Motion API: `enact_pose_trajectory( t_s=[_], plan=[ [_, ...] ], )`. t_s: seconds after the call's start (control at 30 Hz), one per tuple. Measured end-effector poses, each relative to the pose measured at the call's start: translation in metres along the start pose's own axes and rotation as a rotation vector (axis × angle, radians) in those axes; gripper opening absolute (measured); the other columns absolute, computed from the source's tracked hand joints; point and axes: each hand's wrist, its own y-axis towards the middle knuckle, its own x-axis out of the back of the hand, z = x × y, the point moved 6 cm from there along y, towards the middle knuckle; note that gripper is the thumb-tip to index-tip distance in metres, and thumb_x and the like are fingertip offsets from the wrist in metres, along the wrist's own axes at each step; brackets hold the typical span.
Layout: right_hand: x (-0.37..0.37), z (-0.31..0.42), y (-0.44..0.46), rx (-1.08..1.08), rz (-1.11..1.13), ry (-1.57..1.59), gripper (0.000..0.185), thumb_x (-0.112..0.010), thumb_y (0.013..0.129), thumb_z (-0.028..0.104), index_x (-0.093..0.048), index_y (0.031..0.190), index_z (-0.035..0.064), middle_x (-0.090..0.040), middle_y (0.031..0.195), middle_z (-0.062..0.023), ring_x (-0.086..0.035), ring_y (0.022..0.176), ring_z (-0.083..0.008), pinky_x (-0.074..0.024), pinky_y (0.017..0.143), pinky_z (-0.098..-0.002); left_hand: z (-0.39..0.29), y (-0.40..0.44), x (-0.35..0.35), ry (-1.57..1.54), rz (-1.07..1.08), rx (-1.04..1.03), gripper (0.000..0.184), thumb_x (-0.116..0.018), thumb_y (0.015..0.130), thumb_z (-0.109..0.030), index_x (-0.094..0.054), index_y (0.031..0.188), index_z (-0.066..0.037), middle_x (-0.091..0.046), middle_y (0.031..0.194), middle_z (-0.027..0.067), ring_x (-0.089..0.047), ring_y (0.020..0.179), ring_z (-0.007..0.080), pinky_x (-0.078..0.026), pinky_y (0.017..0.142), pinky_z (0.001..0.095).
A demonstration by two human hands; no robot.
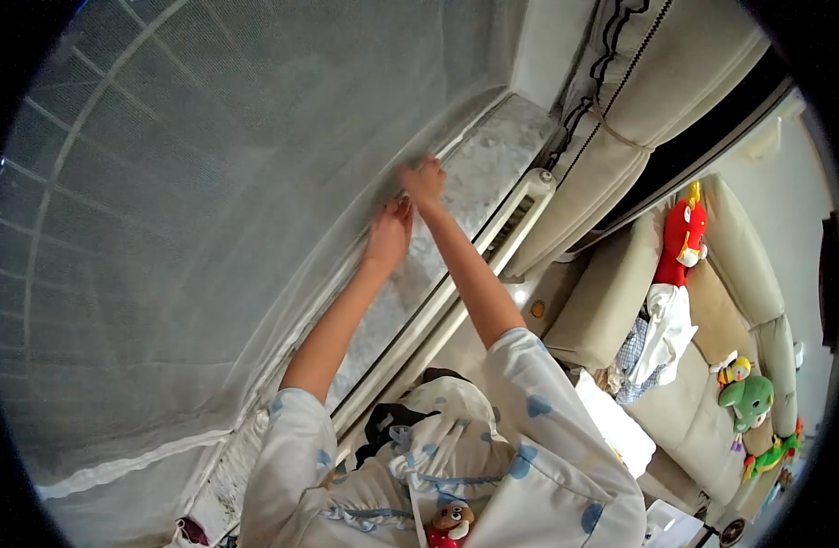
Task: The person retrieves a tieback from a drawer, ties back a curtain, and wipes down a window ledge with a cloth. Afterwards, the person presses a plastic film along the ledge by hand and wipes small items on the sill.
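Note:
A large sheer white curtain [209,201] covers the window on the left, its lower edge running along a marble sill [492,146]. Over the sill, my left hand [389,236] is closed at that edge, fingers bunched on the fabric. Just beyond it my right hand [425,180], slightly blurred, is also closed on the curtain edge with curled fingers. The two hands nearly touch. Exactly how much cloth lies between the fingers is hidden.
A white radiator [520,215] runs below the sill. A tied-back beige curtain [661,110] hangs at upper right. On the right, a cream sofa [684,420] holds a red plush toy [682,237], a green plush toy [750,400] and clothes [664,329].

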Motion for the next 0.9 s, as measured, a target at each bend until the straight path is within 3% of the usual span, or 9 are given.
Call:
enact_pose_trajectory(
  t_s=[0.03, 0.1, 0.17, 0.27, 0.3, 0.43, 0.63, 0.8, 0.9],
  plan=[
    [-0.009, -0.017, 0.013, 0.096, 0.082, 0.183, 0.048, -0.059, 0.067, 0.023, -0.050, 0.107, -0.0022, -0.052, 0.105, -0.0219, -0.046, 0.100, -0.0365, -0.0363, 0.088, -0.0418, 0.001, 0.001, 0.003, -0.002, -0.004, -0.007, 0.022, -0.047, 0.080, -0.010, -0.058, 0.098, -0.003, -0.053, 0.101, 0.0108, -0.048, 0.093, 0.0253, -0.042, 0.078, 0.0325],
    [0.008, -0.033, 0.023, 0.195, 0.149, 0.361, 0.041, -0.058, 0.067, 0.019, -0.053, 0.103, -0.0009, -0.054, 0.101, -0.0213, -0.048, 0.096, -0.0367, -0.0383, 0.085, -0.0425, -0.012, -0.003, 0.005, 0.268, -0.076, -0.309, 0.022, -0.050, 0.076, -0.011, -0.058, 0.095, -0.003, -0.053, 0.102, 0.0109, -0.048, 0.093, 0.0245, -0.043, 0.079, 0.0329],
    [0.046, -0.047, 0.019, 0.303, 0.091, 0.262, 0.029, -0.054, 0.069, 0.007, -0.056, 0.097, 0.0011, -0.056, 0.097, -0.0194, -0.050, 0.089, -0.0373, -0.0402, 0.081, -0.0426, -0.011, -0.006, 0.000, 0.258, -0.062, -0.312, 0.023, -0.051, 0.075, -0.011, -0.058, 0.095, -0.003, -0.053, 0.103, 0.0112, -0.048, 0.094, 0.0242, -0.043, 0.079, 0.0330],
    [0.076, -0.046, 0.028, 0.497, 0.095, 0.112, 0.029, -0.049, 0.070, -0.001, -0.056, 0.098, 0.0021, -0.055, 0.098, -0.0194, -0.049, 0.090, -0.0380, -0.0400, 0.080, -0.0430, -0.014, 0.002, 0.003, 0.229, -0.088, -0.230, 0.026, -0.051, 0.074, -0.010, -0.057, 0.098, -0.002, -0.052, 0.106, 0.0118, -0.048, 0.097, 0.0240, -0.043, 0.080, 0.0336],
    [0.084, -0.040, 0.032, 0.670, 0.006, 0.034, 0.027, -0.050, 0.070, -0.001, -0.056, 0.096, 0.0014, -0.056, 0.098, -0.0173, -0.049, 0.090, -0.0363, -0.0401, 0.081, -0.0415, -0.015, -0.001, 0.005, 0.219, -0.098, -0.169, 0.026, -0.050, 0.075, -0.009, -0.056, 0.100, -0.002, -0.051, 0.108, 0.0122, -0.048, 0.099, 0.0242, -0.043, 0.081, 0.0341],
    [0.083, -0.022, 0.068, 0.901, 0.078, -0.050, 0.034, -0.054, 0.071, 0.001, -0.054, 0.105, 0.0054, -0.054, 0.105, -0.0115, -0.048, 0.097, -0.0320, -0.0378, 0.085, -0.0390, -0.023, 0.007, 0.012, 0.209, -0.127, -0.134, 0.029, -0.048, 0.076, -0.007, -0.054, 0.103, -0.001, -0.049, 0.112, 0.0121, -0.048, 0.100, 0.0250, -0.043, 0.083, 0.0347],
    [0.048, -0.012, 0.111, 1.262, 0.181, -0.158, 0.028, -0.058, 0.071, 0.010, -0.056, 0.099, 0.0086, -0.053, 0.104, -0.0059, -0.047, 0.100, -0.0245, -0.0373, 0.084, -0.0384, -0.028, 0.058, -0.009, 0.106, -0.135, 0.041, 0.034, -0.047, 0.076, -0.003, -0.051, 0.110, 0.000, -0.050, 0.112, 0.0128, -0.048, 0.103, 0.0279, -0.043, 0.086, 0.0360],
    [0.039, 0.005, 0.132, 1.500, 0.441, -0.151, 0.019, -0.060, 0.071, 0.016, -0.059, 0.088, 0.0090, -0.055, 0.095, -0.0034, -0.048, 0.094, -0.0226, -0.0375, 0.085, -0.0384, -0.026, 0.092, -0.020, 0.206, -0.148, 0.147, 0.022, -0.058, 0.071, -0.011, -0.057, 0.091, -0.002, -0.053, 0.095, 0.0105, -0.052, 0.091, 0.0260, -0.046, 0.078, 0.0350],
    [0.043, 0.017, 0.127, 1.764, 0.507, -0.095, 0.010, -0.059, 0.072, 0.015, -0.058, 0.079, 0.0081, -0.055, 0.086, -0.0043, -0.050, 0.089, -0.0222, -0.0384, 0.085, -0.0362, -0.032, 0.095, -0.019, 0.173, -0.154, 0.252, 0.019, -0.062, 0.067, -0.014, -0.057, 0.082, -0.003, -0.053, 0.088, 0.0084, -0.053, 0.087, 0.0251, -0.047, 0.073, 0.0352]
  ],
)
